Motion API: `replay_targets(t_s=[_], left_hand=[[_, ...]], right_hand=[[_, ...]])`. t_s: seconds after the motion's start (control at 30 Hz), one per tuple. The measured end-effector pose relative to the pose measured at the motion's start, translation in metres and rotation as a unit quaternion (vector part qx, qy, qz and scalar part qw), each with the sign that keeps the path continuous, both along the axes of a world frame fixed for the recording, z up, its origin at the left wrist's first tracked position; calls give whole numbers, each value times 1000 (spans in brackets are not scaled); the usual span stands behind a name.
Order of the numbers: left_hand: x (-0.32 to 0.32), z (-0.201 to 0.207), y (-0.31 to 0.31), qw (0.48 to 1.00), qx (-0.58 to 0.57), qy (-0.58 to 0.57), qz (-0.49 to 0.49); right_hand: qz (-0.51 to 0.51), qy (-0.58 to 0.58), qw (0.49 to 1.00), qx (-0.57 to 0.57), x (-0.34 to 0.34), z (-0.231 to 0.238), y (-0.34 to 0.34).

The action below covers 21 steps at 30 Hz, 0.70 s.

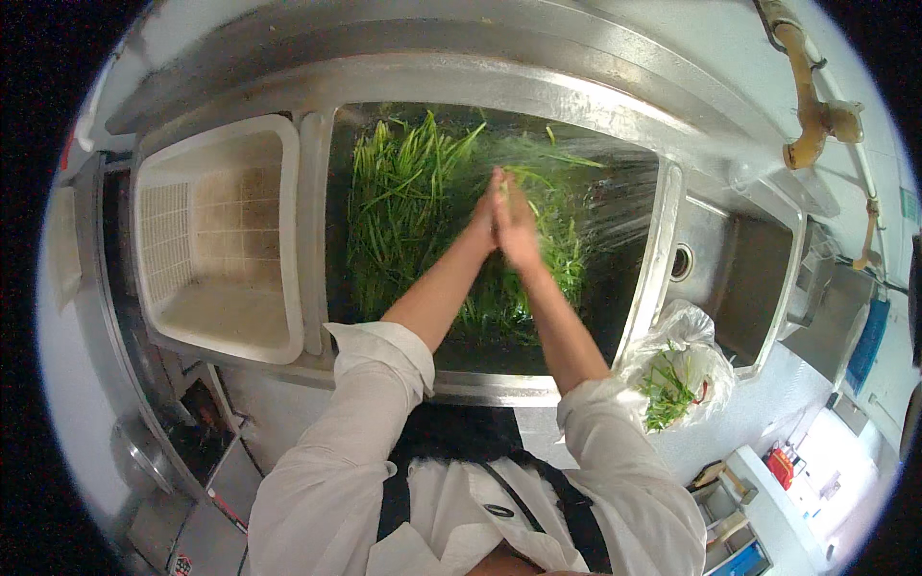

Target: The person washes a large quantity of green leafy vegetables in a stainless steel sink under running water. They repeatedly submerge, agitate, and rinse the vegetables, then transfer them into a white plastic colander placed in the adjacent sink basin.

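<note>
Over the middle of a water-filled steel sink, my left hand (479,227) and my right hand (519,227) press together palm to palm, fingers pointing away from me. A few green blades show by the fingertips; whether any lie between the palms is hidden. Long, thin leafy greens (403,182) float in the sink basin (615,298), thickest on the left and running under my wrists. Streaks of spraying water (619,197) come in from the right onto the greens.
A white plastic basket (291,240) stands left of the sink. On the right is a smaller sink (749,278) with a drain. A clear plastic bag (715,370) with green scraps sits at the near right corner. Yellowish pipe (810,115) runs along the far right wall.
</note>
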<state>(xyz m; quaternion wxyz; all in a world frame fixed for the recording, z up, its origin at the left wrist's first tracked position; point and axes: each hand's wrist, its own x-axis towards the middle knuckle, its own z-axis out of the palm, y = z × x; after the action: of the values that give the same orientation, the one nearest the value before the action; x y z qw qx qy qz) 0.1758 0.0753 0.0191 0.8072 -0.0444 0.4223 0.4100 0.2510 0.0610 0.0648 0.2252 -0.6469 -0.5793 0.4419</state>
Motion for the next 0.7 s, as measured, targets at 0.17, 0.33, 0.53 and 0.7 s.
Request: replay_targets(t_s=[0.17,0.33,0.53,0.7], left_hand=[[16,19,-11,997,-7,63,-35],[5,13,-5,998,-48,44,13],[-1,10,-5,988,-14,139,-72],[-12,49,-45,869,164,399,-243]], right_hand=[[-43,-19,999,-17,34,-16,21],[14,-80,996,32,-7,9,-15],[-63,-16,998,3,47,-12,26],[-302,64,947,90,114,10,-22]])
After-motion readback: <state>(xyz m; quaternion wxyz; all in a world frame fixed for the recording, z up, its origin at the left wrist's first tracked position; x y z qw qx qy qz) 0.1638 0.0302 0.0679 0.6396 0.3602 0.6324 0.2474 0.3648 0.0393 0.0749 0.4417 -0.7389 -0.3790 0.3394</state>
